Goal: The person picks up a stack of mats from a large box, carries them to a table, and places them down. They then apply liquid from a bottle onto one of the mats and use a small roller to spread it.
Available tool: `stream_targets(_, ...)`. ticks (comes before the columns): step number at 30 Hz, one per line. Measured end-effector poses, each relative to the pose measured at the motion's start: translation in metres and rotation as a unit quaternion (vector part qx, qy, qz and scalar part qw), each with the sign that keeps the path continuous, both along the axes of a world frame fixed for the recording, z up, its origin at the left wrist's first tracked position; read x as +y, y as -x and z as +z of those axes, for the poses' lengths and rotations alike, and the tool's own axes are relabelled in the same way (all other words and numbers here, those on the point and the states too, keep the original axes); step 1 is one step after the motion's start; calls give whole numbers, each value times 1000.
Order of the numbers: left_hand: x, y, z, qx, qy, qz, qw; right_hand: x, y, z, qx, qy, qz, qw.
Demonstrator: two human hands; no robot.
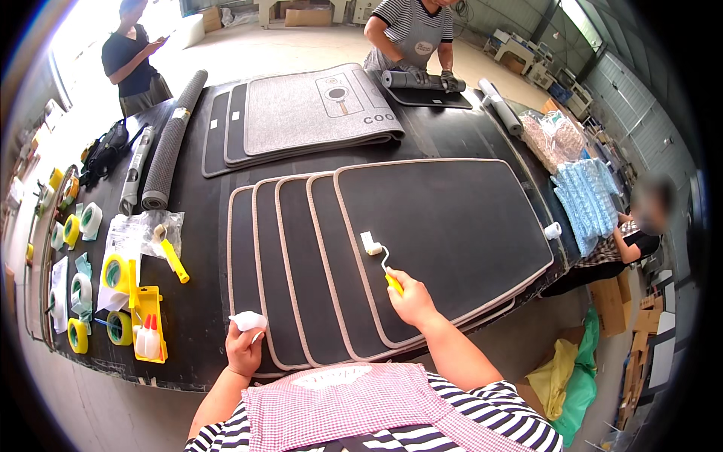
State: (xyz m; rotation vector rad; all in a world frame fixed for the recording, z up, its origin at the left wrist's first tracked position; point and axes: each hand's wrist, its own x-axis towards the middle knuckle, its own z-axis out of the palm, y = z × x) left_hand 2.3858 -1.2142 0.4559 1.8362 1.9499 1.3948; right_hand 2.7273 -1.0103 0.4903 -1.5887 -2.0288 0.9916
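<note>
My right hand point(414, 299) grips the yellow handle of a small paint roller point(394, 282). The roller's white head rests over the dark top mat point(452, 226), beside a small white patch. That mat has a pale bound edge and lies on several similar mats, fanned out toward the left. At the mats' near left corner, my left hand point(245, 352) is closed around a small white bottle point(248, 322), partly hidden by my fingers.
Left of the mats lie tape rolls point(117, 273), a yellow tray point(149, 324) with red-tipped bottles, and a second roller point(175, 261). Behind them are a rolled grey mat point(172, 143) and folded grey mats point(301, 113). A co-worker handles a roll point(422, 81) across the table; others are nearby.
</note>
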Motion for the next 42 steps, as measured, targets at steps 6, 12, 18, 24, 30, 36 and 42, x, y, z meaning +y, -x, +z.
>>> stream_targets(6,4,2,-2,17,-5,-18,1000,32,25,15,-41,-6,-1,999)
stream_targets(12,1,1,-3,15,-7,-7,1000,-18,3,18,-43,9,3,999)
stream_targets(18,3,1,1,18,2,-20,1000,-5,8,25,-8,-78,29,996)
stream_targets(24,3,3,-2,9,3,-22,1000,-13,8,13,-97,-33,42,994)
stream_targets(30,4,3,-1,14,5,-29,999,1,25,23,-124,-30,34,991)
stream_targets(36,3,2,-1,6,5,-19,1000,-25,9,12,-109,-4,21,994)
stream_targets(42,2,3,-1,14,4,-21,1000,-16,-2,32,28,-79,22,996)
